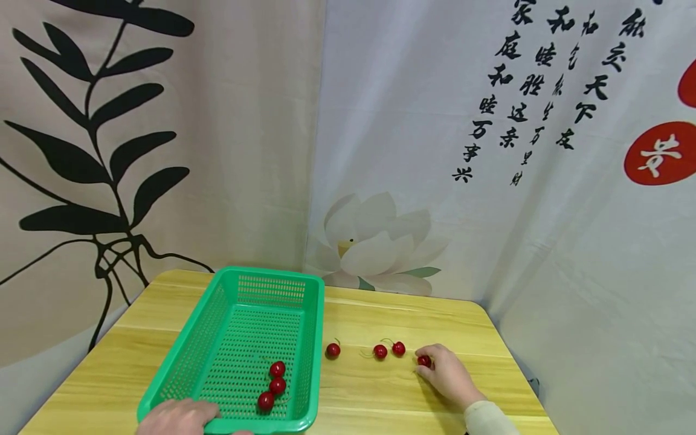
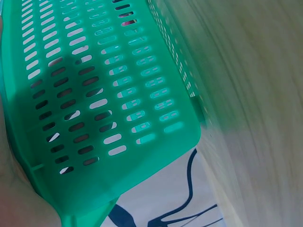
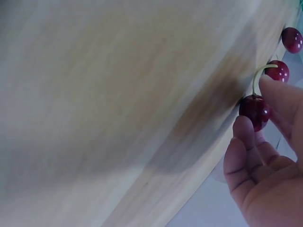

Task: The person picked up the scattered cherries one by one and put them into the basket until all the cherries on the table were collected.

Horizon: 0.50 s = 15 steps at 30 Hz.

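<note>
My right hand [image 1: 447,373] pinches a dark red cherry [image 1: 424,360] between thumb and fingertips, low over the table. In the right wrist view the held cherry [image 3: 254,112] shows its green stem curving up beside the thumb. To its left lie two cherries, one [image 1: 399,348] close to another [image 1: 380,352], and a single cherry [image 1: 333,350] is nearer the basket. A green plastic basket [image 1: 317,362] stands on the left, with three cherries [image 1: 277,386] in a row inside. My left hand [image 1: 178,418] grips its near rim, partly cut off by the frame edge.
The wooden table [image 1: 380,402] ends at a back edge against a hanging cloth [image 1: 413,151] printed with a lotus and black characters. Another cloth [image 1: 244,133] with dark printed leaves hangs behind the basket.
</note>
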### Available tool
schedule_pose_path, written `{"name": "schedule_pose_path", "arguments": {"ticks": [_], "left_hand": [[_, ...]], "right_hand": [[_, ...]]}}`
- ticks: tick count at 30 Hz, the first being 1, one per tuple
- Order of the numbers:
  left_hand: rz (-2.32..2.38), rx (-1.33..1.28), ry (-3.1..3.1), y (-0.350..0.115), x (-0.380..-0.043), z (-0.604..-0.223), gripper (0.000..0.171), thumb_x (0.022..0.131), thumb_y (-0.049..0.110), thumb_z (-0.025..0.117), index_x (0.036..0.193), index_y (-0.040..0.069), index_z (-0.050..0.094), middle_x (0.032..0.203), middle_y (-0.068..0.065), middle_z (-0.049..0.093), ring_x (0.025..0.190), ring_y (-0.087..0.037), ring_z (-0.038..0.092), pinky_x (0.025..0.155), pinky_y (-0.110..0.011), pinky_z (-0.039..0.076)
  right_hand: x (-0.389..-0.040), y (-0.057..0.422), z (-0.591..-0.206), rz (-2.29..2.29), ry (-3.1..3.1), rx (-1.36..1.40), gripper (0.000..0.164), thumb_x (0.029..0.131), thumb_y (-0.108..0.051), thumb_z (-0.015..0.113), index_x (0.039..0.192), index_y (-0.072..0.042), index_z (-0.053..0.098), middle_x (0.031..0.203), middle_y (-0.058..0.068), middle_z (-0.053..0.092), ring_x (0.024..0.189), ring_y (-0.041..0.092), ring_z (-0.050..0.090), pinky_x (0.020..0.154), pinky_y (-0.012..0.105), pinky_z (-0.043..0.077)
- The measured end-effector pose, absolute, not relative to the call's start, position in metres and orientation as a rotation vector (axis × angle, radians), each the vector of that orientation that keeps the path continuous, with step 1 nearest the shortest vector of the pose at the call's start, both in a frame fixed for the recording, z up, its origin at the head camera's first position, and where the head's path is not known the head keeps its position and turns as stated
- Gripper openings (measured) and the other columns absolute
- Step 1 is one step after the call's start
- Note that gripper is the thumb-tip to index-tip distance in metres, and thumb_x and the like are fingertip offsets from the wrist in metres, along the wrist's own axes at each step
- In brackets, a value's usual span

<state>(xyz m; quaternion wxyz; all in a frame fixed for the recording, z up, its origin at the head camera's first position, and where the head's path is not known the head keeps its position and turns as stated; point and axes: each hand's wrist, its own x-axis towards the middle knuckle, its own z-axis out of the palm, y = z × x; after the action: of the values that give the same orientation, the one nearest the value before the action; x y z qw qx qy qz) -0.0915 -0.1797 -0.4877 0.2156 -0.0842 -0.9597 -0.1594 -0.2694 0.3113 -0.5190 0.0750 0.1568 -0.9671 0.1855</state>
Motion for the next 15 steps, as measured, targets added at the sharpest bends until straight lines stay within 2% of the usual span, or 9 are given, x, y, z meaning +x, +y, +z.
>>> {"name": "schedule_pose_path", "arguments": {"ticks": [15], "left_hand": [[-0.411,-0.297,-2.570,-0.1853,-0.0952,-0.4952,0.049,0.068,0.079,0.067,0.056,0.039,0.042,0.055,0.024,0.032,0.050,0.002,0.033,0.051,-0.030,0.041]], "right_hand": [[-0.2682,0.3103,-0.5263,0.537,-2.879,0.503,0.025,0.079,-0.007,0.083,0.100,-0.009,0.071,0.092,0.002,0.064,0.081,0.013,0.057,0.073,0.039,0.054]]}}
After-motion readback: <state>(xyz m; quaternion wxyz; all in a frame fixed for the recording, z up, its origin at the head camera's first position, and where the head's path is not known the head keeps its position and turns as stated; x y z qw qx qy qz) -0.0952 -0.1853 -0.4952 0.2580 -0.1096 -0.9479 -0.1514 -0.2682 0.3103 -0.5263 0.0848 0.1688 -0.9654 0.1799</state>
